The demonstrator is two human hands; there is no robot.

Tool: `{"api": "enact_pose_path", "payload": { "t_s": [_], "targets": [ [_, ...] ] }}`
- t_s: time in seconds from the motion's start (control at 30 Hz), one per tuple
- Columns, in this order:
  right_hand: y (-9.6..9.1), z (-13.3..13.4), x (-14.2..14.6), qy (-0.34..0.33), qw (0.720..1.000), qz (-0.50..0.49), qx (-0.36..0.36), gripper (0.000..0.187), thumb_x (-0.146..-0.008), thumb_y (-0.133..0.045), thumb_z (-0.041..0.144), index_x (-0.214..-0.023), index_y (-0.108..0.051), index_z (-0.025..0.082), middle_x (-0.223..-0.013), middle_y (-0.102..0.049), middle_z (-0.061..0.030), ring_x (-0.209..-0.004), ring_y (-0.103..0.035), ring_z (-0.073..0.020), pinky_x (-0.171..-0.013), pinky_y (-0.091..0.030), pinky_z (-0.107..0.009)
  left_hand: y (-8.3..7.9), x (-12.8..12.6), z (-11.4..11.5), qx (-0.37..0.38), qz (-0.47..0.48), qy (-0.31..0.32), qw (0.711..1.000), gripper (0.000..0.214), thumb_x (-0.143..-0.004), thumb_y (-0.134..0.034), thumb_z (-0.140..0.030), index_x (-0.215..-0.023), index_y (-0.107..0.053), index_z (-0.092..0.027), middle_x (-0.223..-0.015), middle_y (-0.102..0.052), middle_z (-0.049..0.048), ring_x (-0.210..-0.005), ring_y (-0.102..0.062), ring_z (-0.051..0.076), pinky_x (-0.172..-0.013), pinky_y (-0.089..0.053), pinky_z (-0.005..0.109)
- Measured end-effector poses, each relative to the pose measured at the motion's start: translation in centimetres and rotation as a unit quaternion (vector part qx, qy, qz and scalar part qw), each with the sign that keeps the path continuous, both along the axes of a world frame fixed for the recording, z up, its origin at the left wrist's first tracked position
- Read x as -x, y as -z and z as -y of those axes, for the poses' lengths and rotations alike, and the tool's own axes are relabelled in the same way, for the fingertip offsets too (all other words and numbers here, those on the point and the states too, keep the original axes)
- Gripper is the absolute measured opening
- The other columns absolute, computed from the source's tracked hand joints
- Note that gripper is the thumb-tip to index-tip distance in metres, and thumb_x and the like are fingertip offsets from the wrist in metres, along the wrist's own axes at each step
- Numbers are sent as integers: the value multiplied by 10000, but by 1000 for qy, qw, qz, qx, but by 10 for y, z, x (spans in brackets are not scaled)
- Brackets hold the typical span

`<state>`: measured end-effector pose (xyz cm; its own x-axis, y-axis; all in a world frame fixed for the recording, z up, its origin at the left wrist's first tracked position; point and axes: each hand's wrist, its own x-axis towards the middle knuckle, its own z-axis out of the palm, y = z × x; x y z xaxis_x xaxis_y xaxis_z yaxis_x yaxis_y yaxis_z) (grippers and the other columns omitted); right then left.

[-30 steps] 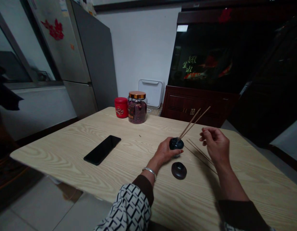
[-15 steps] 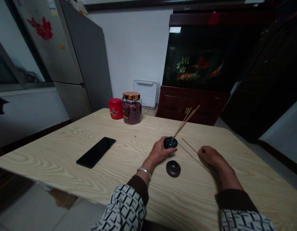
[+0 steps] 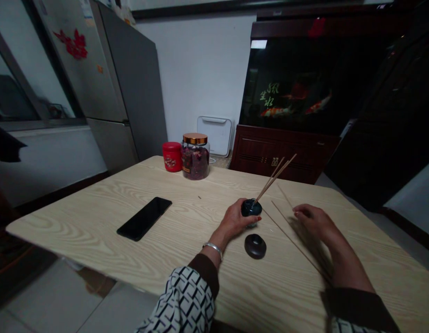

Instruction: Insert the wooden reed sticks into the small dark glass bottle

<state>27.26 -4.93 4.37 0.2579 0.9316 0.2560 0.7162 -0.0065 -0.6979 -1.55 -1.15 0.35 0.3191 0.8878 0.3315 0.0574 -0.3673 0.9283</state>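
Observation:
My left hand (image 3: 234,218) is wrapped round a small dark glass reed diffuser bottle (image 3: 250,208) that stands on the table. Several thin reed sticks (image 3: 274,177) poke out of its mouth, leaning to the right. Just in front of the bottle lies a round dark brown cap (image 3: 255,246) with a knob or hole at its middle. To the right, my right hand (image 3: 313,221) pinches one thin reed stick (image 3: 285,196), its far end pointing up and left. Below that hand, other loose sticks (image 3: 290,235) rest on the tabletop, partly hidden by the wrist.
On the wood-grain table (image 3: 186,231) a black phone (image 3: 145,218) lies at the left. A red canister (image 3: 172,157) and a jar of dried petals (image 3: 195,158) stand at the back edge. Beyond are a fridge (image 3: 138,92) and a fish tank (image 3: 290,83).
My right hand has come up off the table and a little to the right, now with a stick in its pinch. My left hand stays on the bottle. The view has shifted slightly.

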Motion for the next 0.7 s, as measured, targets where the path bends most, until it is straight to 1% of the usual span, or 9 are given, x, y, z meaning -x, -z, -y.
{"api": "enact_pose_path", "payload": {
  "t_s": [0.07,0.1,0.2,0.27,0.3,0.37,0.47,0.6,0.7],
  "targets": [
    [-18,6,5,32,985,-143,-95,200,-680,-709,336,-828,-736,204,-823,-711,-47,-714,-612,-174,-596,-464,-277,1,0,-1,-3,-1,0,1000,629,-663,-866,-420,-1188,-623,-174,-1083,-689,110,-997,-650,263,-908,-523,425],
    [-27,9,10,42,964,-224,-134,228,-653,-742,343,-835,-734,204,-810,-696,-36,-687,-600,-158,-553,-454,-256,1,1,-1,-5,-3,0,1000,630,-665,-864,-429,-1190,-623,-178,-1087,-690,109,-1000,-649,264,-908,-522,426],
    [-47,16,30,23,872,-438,-218,283,-572,-828,300,-808,-703,205,-791,-651,2,-662,-599,-119,-505,-466,-204,0,2,0,-5,-13,-6,1000,633,-665,-859,-434,-1192,-625,-174,-1093,-689,116,-998,-648,269,-898,-522,429],
    [-55,18,45,0,822,-511,-253,292,-560,-852,256,-788,-677,199,-817,-647,12,-704,-632,-111,-551,-521,-197,-2,2,1,-6,-19,-11,1000,639,-658,-862,-429,-1192,-628,-168,-1089,-690,121,-993,-648,272,-894,-521,430],
    [-58,19,53,-6,809,-524,-267,294,-567,-858,242,-788,-670,197,-829,-651,12,-724,-645,-109,-581,-544,-196,-2,2,1,-9,-22,-14,1000,638,-657,-863,-428,-1191,-631,-168,-1085,-691,120,-991,-648,272,-893,-520,429],
    [-60,18,68,-13,803,-518,-294,288,-591,-865,238,-794,-667,187,-820,-655,10,-728,-656,-103,-602,-562,-184,-3,2,1,-18,-26,-17,999,632,-659,-861,-433,-1189,-635,-172,-1074,-695,115,-985,-648,269,-892,-520,424],
    [-62,17,85,-25,816,-465,-343,278,-632,-863,263,-814,-672,176,-801,-664,5,-693,-656,-100,-584,-570,-177,-3,2,1,-17,-28,-17,999,642,-655,-860,-451,-1190,-638,-175,-1058,-696,108,-970,-650,263,-880,-527,411],
    [-63,14,101,-31,840,-382,-383,243,-705,-834,285,-848,-669,179,-806,-675,1,-689,-661,-113,-595,-592,-215,-3,3,1,-16,-35,-17,999,650,-654,-857,-469,-1191,-634,-178,-1057,-699,96,-969,-649,254,-873,-531,386],
    [-62,13,110,-40,868,-325,-373,216,-760,-800,308,-868,-662,183,-812,-672,-1,-706,-665,-125,-623,-597,-249,-3,2,1,-20,-43,-19,999,649,-660,-853,-466,-1199,-631,-182,-1068,-700,93,-977,-647,251,-881,-526,377]
  ]
}}
